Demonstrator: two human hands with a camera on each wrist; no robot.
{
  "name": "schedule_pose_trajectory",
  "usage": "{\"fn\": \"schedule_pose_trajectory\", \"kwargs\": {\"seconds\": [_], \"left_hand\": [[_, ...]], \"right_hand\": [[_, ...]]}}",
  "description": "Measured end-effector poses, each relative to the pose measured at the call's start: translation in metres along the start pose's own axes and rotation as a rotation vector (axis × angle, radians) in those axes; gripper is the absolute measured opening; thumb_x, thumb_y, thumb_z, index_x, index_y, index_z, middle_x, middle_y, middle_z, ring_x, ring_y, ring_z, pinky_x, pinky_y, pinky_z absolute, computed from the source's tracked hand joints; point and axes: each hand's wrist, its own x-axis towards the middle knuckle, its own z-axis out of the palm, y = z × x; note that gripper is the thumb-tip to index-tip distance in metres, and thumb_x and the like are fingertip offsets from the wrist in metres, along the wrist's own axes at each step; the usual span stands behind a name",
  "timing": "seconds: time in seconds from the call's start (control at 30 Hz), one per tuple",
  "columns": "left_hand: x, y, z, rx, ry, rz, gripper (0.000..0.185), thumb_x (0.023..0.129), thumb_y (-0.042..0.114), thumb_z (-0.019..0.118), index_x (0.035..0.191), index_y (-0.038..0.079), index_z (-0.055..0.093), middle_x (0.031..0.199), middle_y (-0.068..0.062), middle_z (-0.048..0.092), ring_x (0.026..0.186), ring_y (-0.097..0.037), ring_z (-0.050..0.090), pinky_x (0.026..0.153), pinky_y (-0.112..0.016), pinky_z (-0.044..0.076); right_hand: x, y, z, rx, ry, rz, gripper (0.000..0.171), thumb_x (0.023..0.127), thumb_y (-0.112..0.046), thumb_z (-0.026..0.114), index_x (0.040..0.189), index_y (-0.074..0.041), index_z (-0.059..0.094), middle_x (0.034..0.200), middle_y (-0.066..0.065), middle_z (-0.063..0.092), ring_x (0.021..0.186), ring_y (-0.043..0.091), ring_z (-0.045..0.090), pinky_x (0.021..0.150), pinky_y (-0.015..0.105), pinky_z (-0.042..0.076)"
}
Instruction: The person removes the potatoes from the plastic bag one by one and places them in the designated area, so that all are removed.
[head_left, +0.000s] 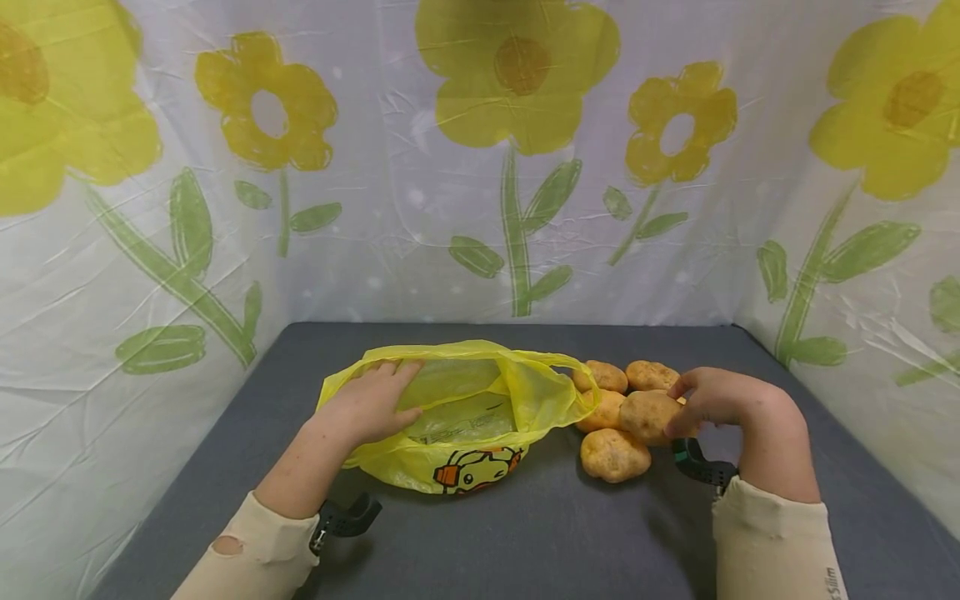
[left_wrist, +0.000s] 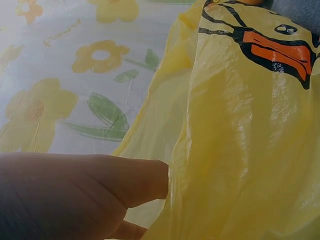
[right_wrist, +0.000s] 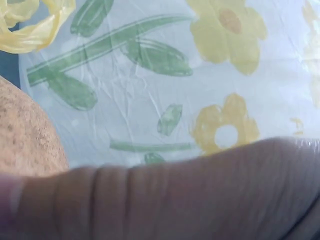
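A yellow plastic bag (head_left: 543, 392) lies on the table with its mouth spread wide and a cartoon face printed on its front. My left hand (head_left: 371, 404) reaches into the mouth, fingers extended against the far left side. In the left wrist view, the bag's film (left_wrist: 240, 145) hides the ends of the fingers. On the right, my right hand (head_left: 731, 402) grips a potato (head_left: 648, 415) between thumb and fingers. That potato (right_wrist: 27, 130) shows at the left edge of the right wrist view. Around it sit several others, including a front potato (head_left: 615, 456) and a back potato (head_left: 604, 377).
The dark grey table (head_left: 525, 542) runs back to a white curtain (head_left: 375, 250) printed with yellow flowers, which also hangs at both sides. One bag handle (head_left: 588, 387) loops over toward the potatoes. Each wrist carries a black strap, such as the left strap (head_left: 348, 518).
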Motion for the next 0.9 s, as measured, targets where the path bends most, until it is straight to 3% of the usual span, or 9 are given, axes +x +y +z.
{"fn": "schedule_pose_trajectory", "kwargs": {"seconds": [0.1,0.2,0.37,0.57,0.67,0.9], "left_hand": [[0.0,0.002,-0.001,0.003,-0.002,-0.005,0.074,0.1,0.034,0.068,0.16,0.007,0.033,0.154,-0.03,0.039,0.139,-0.05,0.041,0.105,-0.062,0.041],[0.002,0.006,-0.001,0.0,-0.006,-0.003,0.074,0.1,0.034,0.068,0.16,0.006,0.034,0.154,-0.03,0.04,0.139,-0.049,0.041,0.105,-0.061,0.041],[0.004,0.011,0.002,-0.008,-0.021,0.004,0.074,0.1,0.035,0.068,0.159,0.007,0.035,0.154,-0.029,0.04,0.139,-0.049,0.041,0.106,-0.061,0.041],[0.001,0.009,0.002,-0.007,-0.024,-0.006,0.073,0.1,0.035,0.069,0.159,0.008,0.036,0.154,-0.028,0.04,0.14,-0.049,0.04,0.106,-0.061,0.04],[0.0,0.008,0.0,-0.017,-0.024,-0.012,0.073,0.1,0.035,0.069,0.159,0.008,0.035,0.154,-0.029,0.039,0.14,-0.049,0.04,0.106,-0.062,0.04],[-0.004,0.003,-0.003,-0.024,-0.014,-0.027,0.073,0.1,0.035,0.068,0.159,0.008,0.035,0.154,-0.029,0.039,0.139,-0.049,0.041,0.104,-0.062,0.042]], "right_hand": [[0.0,0.004,-0.001,-0.001,-0.006,-0.009,0.073,0.087,-0.031,0.081,0.137,0.012,0.05,0.101,0.013,0.062,0.091,0.029,0.059,0.077,0.044,0.05],[0.001,0.012,0.0,0.006,-0.019,-0.018,0.07,0.088,-0.032,0.08,0.135,0.011,0.05,0.1,0.012,0.061,0.091,0.028,0.058,0.077,0.044,0.049],[0.0,0.029,0.004,0.053,-0.031,-0.063,0.069,0.087,-0.024,0.081,0.136,0.012,0.048,0.114,0.02,0.058,0.099,0.031,0.058,0.083,0.049,0.051],[-0.004,0.036,0.013,0.121,-0.032,-0.133,0.067,0.08,-0.01,0.082,0.134,0.011,0.049,0.093,0.011,0.048,0.087,0.026,0.048,0.074,0.041,0.042],[-0.005,0.033,0.011,0.11,-0.036,-0.139,0.064,0.08,-0.008,0.082,0.131,0.012,0.051,0.092,0.01,0.047,0.086,0.025,0.047,0.073,0.04,0.042],[-0.005,0.027,0.001,0.009,-0.046,-0.114,0.064,0.084,-0.018,0.083,0.131,0.014,0.054,0.119,0.023,0.059,0.109,0.039,0.058,0.087,0.051,0.051]]}}
